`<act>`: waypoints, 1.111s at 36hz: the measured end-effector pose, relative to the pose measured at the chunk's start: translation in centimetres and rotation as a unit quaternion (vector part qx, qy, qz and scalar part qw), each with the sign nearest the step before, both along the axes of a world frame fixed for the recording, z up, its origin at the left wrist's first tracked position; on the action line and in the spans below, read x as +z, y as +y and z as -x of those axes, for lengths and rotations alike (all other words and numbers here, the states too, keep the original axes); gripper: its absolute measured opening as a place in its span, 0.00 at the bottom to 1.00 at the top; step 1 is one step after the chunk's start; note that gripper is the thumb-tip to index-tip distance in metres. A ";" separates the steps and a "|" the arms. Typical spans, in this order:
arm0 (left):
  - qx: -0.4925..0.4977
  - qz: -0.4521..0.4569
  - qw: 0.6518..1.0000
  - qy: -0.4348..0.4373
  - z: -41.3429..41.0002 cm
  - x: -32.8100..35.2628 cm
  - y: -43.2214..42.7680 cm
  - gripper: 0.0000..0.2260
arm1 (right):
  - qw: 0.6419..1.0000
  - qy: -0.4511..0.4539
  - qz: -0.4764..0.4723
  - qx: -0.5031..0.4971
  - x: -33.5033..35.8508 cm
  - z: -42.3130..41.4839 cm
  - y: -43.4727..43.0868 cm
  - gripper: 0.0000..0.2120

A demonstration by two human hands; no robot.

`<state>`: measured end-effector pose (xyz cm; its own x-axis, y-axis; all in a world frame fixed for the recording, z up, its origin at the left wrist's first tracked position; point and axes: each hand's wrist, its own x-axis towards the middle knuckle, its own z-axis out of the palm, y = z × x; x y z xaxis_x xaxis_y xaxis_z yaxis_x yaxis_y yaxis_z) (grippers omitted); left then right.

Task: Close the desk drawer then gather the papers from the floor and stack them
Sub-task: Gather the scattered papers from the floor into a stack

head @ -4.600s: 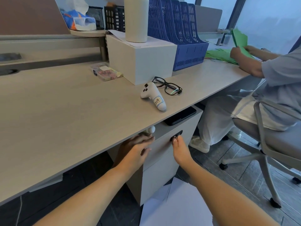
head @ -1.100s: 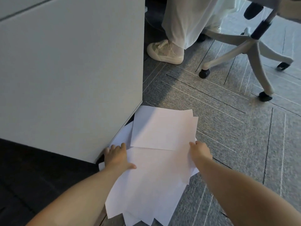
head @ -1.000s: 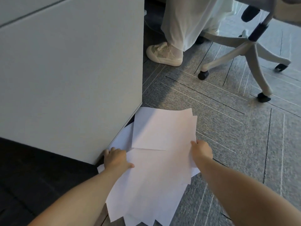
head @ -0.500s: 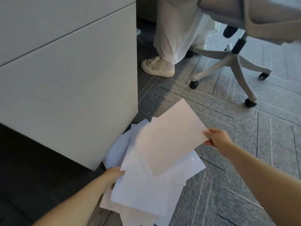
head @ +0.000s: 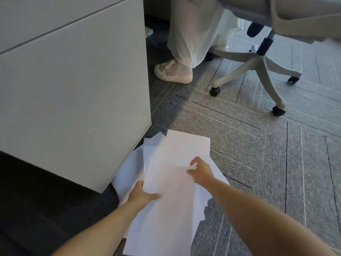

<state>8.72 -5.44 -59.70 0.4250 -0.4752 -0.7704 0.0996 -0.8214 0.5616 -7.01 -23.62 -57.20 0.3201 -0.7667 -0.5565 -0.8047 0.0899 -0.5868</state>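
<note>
Both hands [head: 171, 183] back down on the papers [head: 171, 206], left gripping, right spread loose.

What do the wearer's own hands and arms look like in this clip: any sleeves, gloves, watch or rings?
Both forearms are bare up to the frame edge, no sleeve in view. The left hand and right hand wear no gloves; no watch, bracelet or ring is visible. Motion blur keeps fine detail such as nails from being read.

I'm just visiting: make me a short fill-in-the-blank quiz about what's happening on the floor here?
1. Both hands rest on loose white ____.
2. The left hand is nearer the ____ cabinet than the right hand.
3. The papers lie on grey ____.
4. Beyond them stands a wheeled ____.

Missing: papers; white; carpet; chair
</note>
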 end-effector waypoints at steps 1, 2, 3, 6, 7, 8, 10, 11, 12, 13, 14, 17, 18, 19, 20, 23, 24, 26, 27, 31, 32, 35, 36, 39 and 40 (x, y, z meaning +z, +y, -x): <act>0.002 -0.003 1.000 -0.021 0.4 -0.1 -0.2 0.31 | 0.999 -0.031 -0.001 -0.030 0.1 -0.8 0.7 0.13; 0.004 -0.010 0.999 -0.041 0.7 -0.2 -0.3 0.29 | 0.996 -0.060 -0.009 -0.060 0.1 -1.4 1.2 0.15; 0.014 -0.015 0.998 -0.056 0.8 -0.3 -0.3 0.26 | 0.993 -0.082 -0.021 -0.086 -0.1 -1.9 1.5 0.18; 0.053 -0.030 0.994 -0.091 0.2 -0.3 0.4 0.19 | 0.986 -0.095 -0.035 -0.134 -1.2 -1.5 1.7 0.24; 0.062 -0.036 0.992 -0.104 -0.3 -0.4 0.9 0.18 | 0.986 -0.070 -0.018 -0.150 -1.5 -0.7 1.5 0.24; 0.067 -0.043 0.990 -0.113 -0.8 -0.5 1.5 0.18 | 0.985 -0.030 0.002 -0.169 -1.8 0.3 1.1 0.24; 0.075 -0.042 0.987 -0.133 -1.7 -0.8 2.7 0.17 | 0.975 0.052 0.034 -0.215 -2.0 2.8 0.4 0.25; 0.072 -0.046 0.985 -0.149 -2.1 -1.0 3.3 0.18 | 0.967 0.088 0.041 -0.236 -2.0 4.0 0.2 0.25; 0.061 -0.058 0.982 -0.169 -2.4 -1.2 3.8 0.19 | 0.960 0.119 0.041 -0.251 -2.1 5.1 0.0 0.26; 0.051 -0.073 0.978 -0.191 -2.6 -1.5 4.1 0.20 | 0.954 0.140 0.037 -0.261 -2.2 6.0 -0.1 0.26; 0.048 -0.085 0.972 -0.213 -2.6 -1.6 4.3 0.20 | 0.952 0.148 0.028 -0.265 -2.3 6.7 -0.2 0.25; 0.070 -0.101 0.962 -0.245 -2.1 -1.4 4.0 0.21 | 0.957 0.144 0.027 -0.250 -2.5 7.2 -0.2 0.22; 0.083 -0.103 0.960 -0.248 -1.8 -1.4 3.9 0.21 | 0.959 0.142 0.036 -0.241 -2.5 7.1 -0.1 0.23; 0.093 -0.104 0.958 -0.249 -1.6 -1.4 3.6 0.21 | 0.961 0.136 0.051 -0.235 -2.6 6.9 0.1 0.23; 0.100 -0.106 0.957 -0.249 -1.4 -1.3 3.3 0.21 | 0.963 0.124 0.065 -0.231 -2.5 6.5 0.3 0.22; 0.087 -0.108 0.961 -0.238 -1.1 -1.0 2.7 0.22 | 0.971 0.072 0.056 -0.223 -2.9 5.2 1.0 0.21; 0.078 -0.110 0.963 -0.235 -1.2 -1.0 2.6 0.22 | 0.971 0.054 0.029 -0.231 -2.8 4.7 1.1 0.23; 0.066 -0.115 0.963 -0.236 -1.3 -1.1 2.6 0.22 | 0.964 0.017 -0.027 -0.263 -2.6 3.6 1.4 0.27; 0.062 -0.118 0.963 -0.235 -1.4 -1.1 2.6 0.22 | 0.961 0.004 -0.049 -0.273 -2.6 3.1 1.5 0.28; 0.057 -0.113 0.968 -0.218 -1.2 -0.8 2.5 0.22 | 0.971 0.015 -0.067 -0.227 -2.8 2.0 2.0 0.24; 0.060 -0.101 0.971 -0.211 -1.2 -0.7 2.4 0.21 | 0.977 0.029 -0.052 -0.203 -2.7 2.0 2.1 0.21; 0.070 -0.065 0.977 -0.192 -1.0 -0.4 2.4 0.21 | 0.992 0.052 -0.034 -0.110 -2.6 2.5 2.4 0.08; 0.066 -0.061 0.979 -0.186 -1.0 -0.3 2.4 0.21 | 0.994 0.065 -0.039 -0.076 -2.6 2.8 2.6 0.04; 0.079 -0.035 0.987 -0.138 -1.0 -0.2 2.6 0.20 | 0.991 0.081 -0.087 -0.053 -3.1 4.2 3.0 0.02; 0.085 -0.023 0.989 -0.121 -1.0 -0.1 2.7 0.19 | 0.988 0.078 -0.115 -0.067 -3.1 4.7 3.2 0.04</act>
<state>9.72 -2.74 -59.80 0.6702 -0.3474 -0.6558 0.1065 -0.8295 0.5483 -11.66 -20.42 -60.33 0.1214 -0.6443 -0.7551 -0.8557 0.3176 -0.4086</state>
